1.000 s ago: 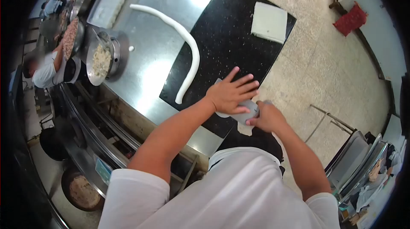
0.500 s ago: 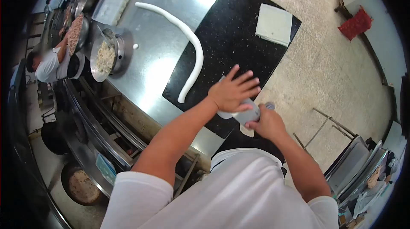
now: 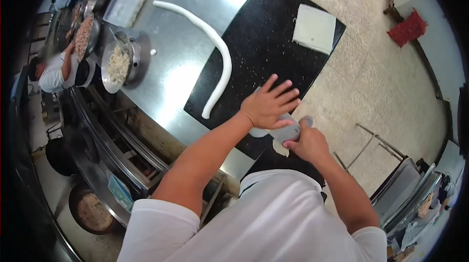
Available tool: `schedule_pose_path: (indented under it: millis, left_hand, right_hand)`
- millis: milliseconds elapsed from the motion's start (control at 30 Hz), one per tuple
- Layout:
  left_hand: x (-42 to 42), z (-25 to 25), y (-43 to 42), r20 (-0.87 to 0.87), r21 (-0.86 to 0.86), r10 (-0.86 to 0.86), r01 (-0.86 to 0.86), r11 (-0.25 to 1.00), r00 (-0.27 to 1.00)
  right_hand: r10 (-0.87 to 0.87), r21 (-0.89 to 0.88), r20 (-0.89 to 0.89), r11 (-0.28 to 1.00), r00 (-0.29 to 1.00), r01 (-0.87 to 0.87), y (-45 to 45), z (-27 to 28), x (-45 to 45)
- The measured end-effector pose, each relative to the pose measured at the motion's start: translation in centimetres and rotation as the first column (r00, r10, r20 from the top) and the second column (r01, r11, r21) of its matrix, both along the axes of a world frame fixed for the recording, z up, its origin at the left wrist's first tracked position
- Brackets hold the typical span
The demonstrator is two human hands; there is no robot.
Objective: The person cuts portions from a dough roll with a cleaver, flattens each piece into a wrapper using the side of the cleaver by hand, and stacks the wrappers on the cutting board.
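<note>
One dough rope (image 3: 226, 57), upper centre | left hand (image 3: 267, 108): spread wide, partly covers grey tool (image 3: 285, 133) | right hand (image 3: 311, 142): curled around grey tool

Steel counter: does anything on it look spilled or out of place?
One small white scrap sits alone on the steel counter, between the bowl and the long white roll; it looks stray.

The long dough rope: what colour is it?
White, seen best in the head view.

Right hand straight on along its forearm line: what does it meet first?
Likely the left hand, spread just ahead of the right hand and its gray blade. Depth is unclear; it might pass underneath.
</note>
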State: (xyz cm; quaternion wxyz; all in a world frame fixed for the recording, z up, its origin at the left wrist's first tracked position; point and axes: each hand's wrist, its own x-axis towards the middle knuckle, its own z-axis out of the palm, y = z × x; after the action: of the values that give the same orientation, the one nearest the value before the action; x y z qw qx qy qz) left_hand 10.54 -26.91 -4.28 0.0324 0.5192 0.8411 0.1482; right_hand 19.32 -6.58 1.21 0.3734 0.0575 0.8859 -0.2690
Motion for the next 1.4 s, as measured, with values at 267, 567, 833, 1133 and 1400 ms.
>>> schedule_pose_path:
  millis: [267,567,833,1133,1400]
  left_hand:
    - [2.0,-0.5,-0.8,0.016,-0.063,0.089,-0.087,0.994,0.996]
    - [-2.6,0.3,0.6,-0.052,0.022,0.127,-0.126,0.992,0.991]
    - [5.1,0.4,0.3,0.164,-0.033,0.12,-0.116,0.993,0.979]
    - [-3.5,0.0,1.8,-0.083,0.011,0.151,-0.151,0.989,0.985]
    - [4.4,-0.8,2.5,0.116,0.047,0.118,-0.124,0.991,0.986]
  right_hand:
    - [0.022,-0.165,-0.036,0.986,0.999,-0.028,0.6,-2.4,4.0]
    - [0.086,-0.017,-0.066,0.996,0.994,-0.088,0.9,-0.3,-2.1]
    - [0.015,-0.267,0.087,0.964,0.996,0.009,2.1,-3.1,5.7]
    - [0.097,-0.058,-0.111,0.993,0.989,-0.104,2.6,-0.9,-3.8]
    - [0.024,-0.318,0.048,0.948,0.999,-0.007,4.0,-4.2,4.3]
